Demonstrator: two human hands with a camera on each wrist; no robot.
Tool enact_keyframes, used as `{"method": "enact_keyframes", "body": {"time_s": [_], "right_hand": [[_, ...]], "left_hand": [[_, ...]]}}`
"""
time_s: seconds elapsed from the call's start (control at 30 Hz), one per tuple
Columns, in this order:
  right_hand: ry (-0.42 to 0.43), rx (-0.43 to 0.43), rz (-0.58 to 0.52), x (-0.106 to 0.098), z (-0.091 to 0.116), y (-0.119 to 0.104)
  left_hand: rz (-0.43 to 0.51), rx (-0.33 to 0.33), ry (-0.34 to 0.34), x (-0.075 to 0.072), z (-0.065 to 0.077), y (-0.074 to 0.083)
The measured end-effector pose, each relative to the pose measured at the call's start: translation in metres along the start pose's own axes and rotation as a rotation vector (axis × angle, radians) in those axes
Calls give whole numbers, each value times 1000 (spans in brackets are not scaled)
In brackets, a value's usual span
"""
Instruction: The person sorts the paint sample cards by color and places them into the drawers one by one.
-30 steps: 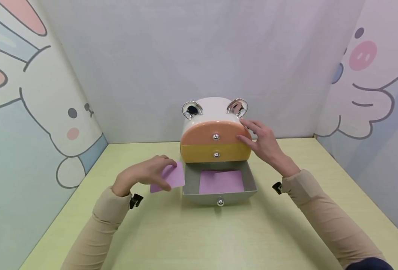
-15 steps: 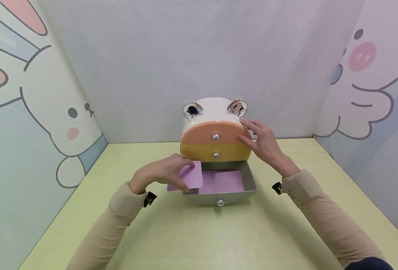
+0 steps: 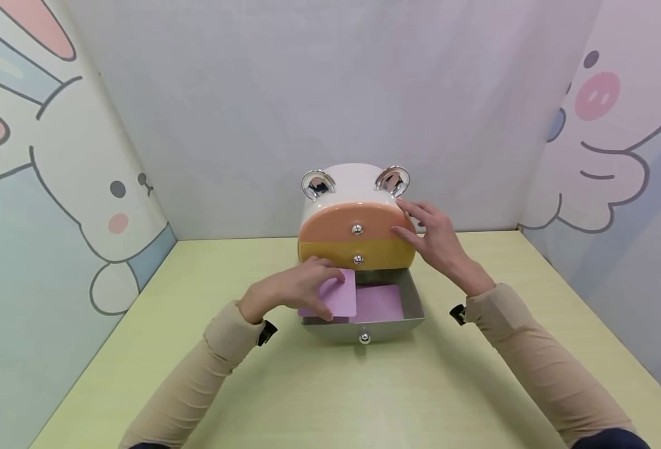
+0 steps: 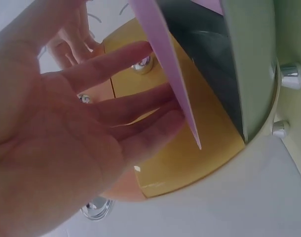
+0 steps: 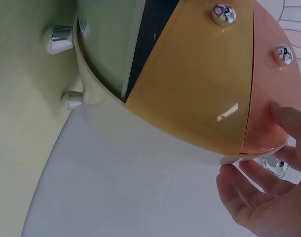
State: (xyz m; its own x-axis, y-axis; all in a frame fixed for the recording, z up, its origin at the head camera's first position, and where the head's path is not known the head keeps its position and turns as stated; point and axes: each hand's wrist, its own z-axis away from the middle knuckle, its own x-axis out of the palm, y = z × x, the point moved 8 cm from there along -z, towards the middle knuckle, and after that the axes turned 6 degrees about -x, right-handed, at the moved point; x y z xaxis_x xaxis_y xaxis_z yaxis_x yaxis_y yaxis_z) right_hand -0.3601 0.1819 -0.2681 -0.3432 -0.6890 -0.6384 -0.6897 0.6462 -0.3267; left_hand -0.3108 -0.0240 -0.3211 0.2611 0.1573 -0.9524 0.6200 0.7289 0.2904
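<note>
My left hand point(image 3: 299, 288) holds a pink card point(image 3: 340, 296) between thumb and fingers, over the left part of the pulled-out grey-green bottom drawer point(image 3: 366, 330). In the left wrist view the card point(image 4: 168, 59) stands edge-on before the fingertips. Another pink card or paper point(image 3: 379, 304) lies in the drawer, partly covered by the held one. My right hand point(image 3: 438, 242) holds the upper right edge of the white drawer box point(image 3: 355, 181). Its thumb presses the orange front point(image 5: 269, 118), while the other fingers touch the side.
The orange top drawer and the yellow middle drawer point(image 3: 330, 254) are closed, each with a silver knob. Two shiny ears point(image 3: 393, 181) stick up from the box. It stands on a pale yellow-green table point(image 3: 336, 399), before a whitish back wall point(image 3: 263, 112).
My left hand has carried the pink card rightward, from beside the drawer to over it. The right hand has stayed on the box, and the drawer remains pulled out.
</note>
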Motion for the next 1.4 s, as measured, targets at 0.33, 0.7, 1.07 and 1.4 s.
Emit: {"method": "enact_keyframes", "body": {"time_s": [0.33,0.7,1.07,1.4], "right_hand": [[-7,13,-9,1,0,-1],[6,2,-10,1,0,-2],[13,-2,-20,1,2,-2],[17,2,-20,0,1,1]], "left_hand": [[5,-15,-2,9,-6,5],[-15,80,127,14,5,15],[700,20,67,74,22,45],[1626,-428,-104,161,15,33]]}}
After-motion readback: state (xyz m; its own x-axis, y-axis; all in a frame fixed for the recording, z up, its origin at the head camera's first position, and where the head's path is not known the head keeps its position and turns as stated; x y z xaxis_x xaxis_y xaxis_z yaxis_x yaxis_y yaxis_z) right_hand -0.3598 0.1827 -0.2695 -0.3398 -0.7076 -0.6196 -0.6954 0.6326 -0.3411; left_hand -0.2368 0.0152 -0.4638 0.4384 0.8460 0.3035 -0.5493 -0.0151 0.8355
